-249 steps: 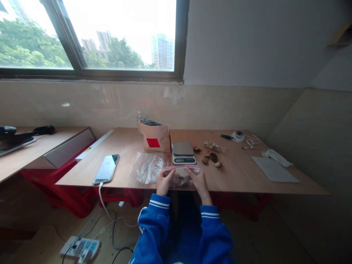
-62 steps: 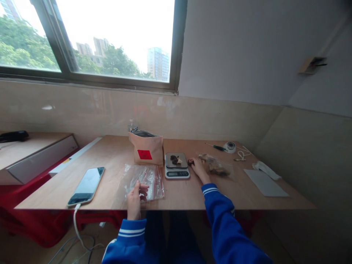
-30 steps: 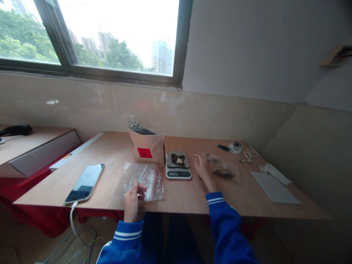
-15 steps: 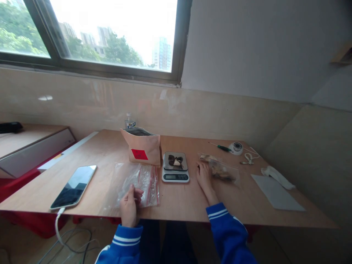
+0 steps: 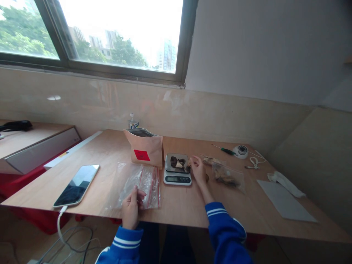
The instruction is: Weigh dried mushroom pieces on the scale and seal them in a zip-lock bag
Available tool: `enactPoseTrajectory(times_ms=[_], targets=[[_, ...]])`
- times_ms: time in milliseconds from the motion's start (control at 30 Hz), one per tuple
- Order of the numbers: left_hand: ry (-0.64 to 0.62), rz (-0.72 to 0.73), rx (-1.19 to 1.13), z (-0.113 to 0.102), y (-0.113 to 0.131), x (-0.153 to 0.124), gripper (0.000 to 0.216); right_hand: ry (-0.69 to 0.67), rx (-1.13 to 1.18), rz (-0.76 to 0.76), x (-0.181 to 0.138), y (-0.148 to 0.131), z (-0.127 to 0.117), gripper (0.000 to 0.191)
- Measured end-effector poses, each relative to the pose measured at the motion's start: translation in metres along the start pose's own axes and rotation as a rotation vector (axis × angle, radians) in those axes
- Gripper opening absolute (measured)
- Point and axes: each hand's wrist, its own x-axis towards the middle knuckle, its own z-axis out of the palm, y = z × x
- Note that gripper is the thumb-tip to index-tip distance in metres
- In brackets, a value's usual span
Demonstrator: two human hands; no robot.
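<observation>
My right hand (image 5: 198,170) is at the right edge of the kitchen scale (image 5: 177,179), its fingertips pinched on a small brown piece that looks like dried mushroom (image 5: 189,165). On the scale's metal pan lie several dark pieces with a pale one, likely dried mushrooms (image 5: 178,162). My left hand (image 5: 132,205) rests with loosely curled, parted fingers over the clear zip bags (image 5: 132,181) and holds nothing. Right of my right hand lies a zip bag with brown dried pieces (image 5: 227,176). A small brown piece (image 5: 207,178) is partly hidden behind my right wrist.
A brown paper pouch (image 5: 147,150) stands with its top open behind the zip bags, a bottle (image 5: 133,121) behind it. A phone (image 5: 77,185) on a cable lies left. At right are a screwdriver (image 5: 227,151), a white round camera (image 5: 241,151), paper (image 5: 286,200) and white cloth (image 5: 286,183).
My right hand has moved left from beside the bag of dried pieces to the scale's right edge. My left hand stays over the zip bags. The view has shifted slightly.
</observation>
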Motion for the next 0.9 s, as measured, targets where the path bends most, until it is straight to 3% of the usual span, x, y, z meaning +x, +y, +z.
enactPoseTrajectory(times_ms=[233, 433, 633, 900], targets=[[-0.015, 0.029, 0.048, 0.005, 0.003, -0.003, 0.058, -0.165, -0.180, -0.185, -0.009, 0.001, -0.010, 0.046], [-0.009, 0.028, 0.045, 0.005, 0.001, -0.003, 0.059, -0.053, -0.400, -0.288, -0.009, -0.004, -0.005, 0.042], [-0.011, 0.013, 0.026, 0.005, 0.002, -0.003, 0.058, -0.031, -0.442, -0.320, -0.009, -0.008, -0.013, 0.039], [-0.002, 0.002, -0.008, 0.005, 0.009, -0.005, 0.056, 0.059, -0.780, -0.226, -0.013, 0.006, -0.033, 0.030]])
